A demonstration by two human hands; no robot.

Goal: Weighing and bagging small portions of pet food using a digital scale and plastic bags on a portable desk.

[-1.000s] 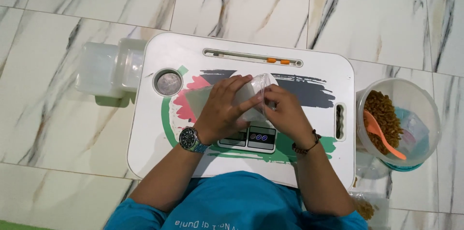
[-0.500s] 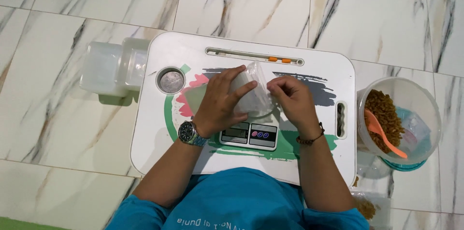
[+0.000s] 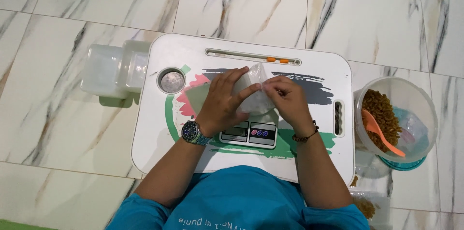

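Pinching a small clear plastic bag [image 3: 255, 95] above the kitchen scale [image 3: 249, 133] on the white surface [image 3: 319, 56], the left hand [image 3: 221, 103] and right hand [image 3: 288, 99] both grip it closed-fingered. It looks light, limp and slippery; its top edge seems the surest hold.

My hands crinkle a clear glossy plastic bag [image 3: 254, 95] over a smooth white plastic tray [image 3: 193, 51]; floor [image 3: 72, 7] polished marble.

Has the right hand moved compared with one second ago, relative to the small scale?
Yes. The right hand has shifted up, away from the scale display toward the far edge of the lap table, pinching the clear plastic bag.
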